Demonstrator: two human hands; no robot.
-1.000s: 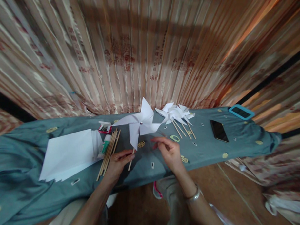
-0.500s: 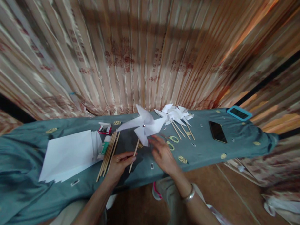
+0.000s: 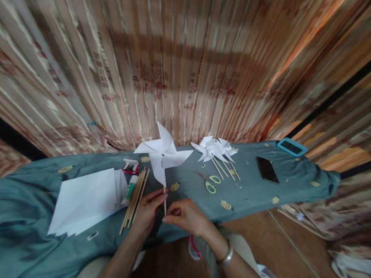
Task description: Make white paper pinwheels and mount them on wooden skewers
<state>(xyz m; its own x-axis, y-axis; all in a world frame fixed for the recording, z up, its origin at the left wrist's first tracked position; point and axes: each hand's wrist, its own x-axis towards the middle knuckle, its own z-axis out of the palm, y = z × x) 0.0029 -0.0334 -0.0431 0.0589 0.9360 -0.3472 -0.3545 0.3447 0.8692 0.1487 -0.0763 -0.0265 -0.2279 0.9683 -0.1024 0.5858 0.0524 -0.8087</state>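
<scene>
A white paper pinwheel (image 3: 164, 153) with a shiny pin at its centre stands upright on a thin wooden stick. My left hand (image 3: 149, 206) is closed around the stick below the blades. Down at the stick's lower end, my right hand (image 3: 187, 216) has its thumb and fingers closed on it. Just left of my left hand lies a bundle of wooden sticks (image 3: 135, 198), beside a green-and-white glue stick (image 3: 130, 189). Scissors with pale green handles (image 3: 211, 185) rest to the right of the pinwheel, their blades pointing away to the left.
Several finished white pinwheels (image 3: 214, 149) lie at the back right. A stack of white paper (image 3: 86, 200) and a small red box (image 3: 131, 166) are on the left. A black phone (image 3: 267, 170) and a blue-framed device (image 3: 291, 147) lie farther right on the green cloth (image 3: 250, 202).
The pinwheel has shifted left, its blades have turned, and its stick is more upright. My right hand has come down from beside the blades to the stick's lower end.
</scene>
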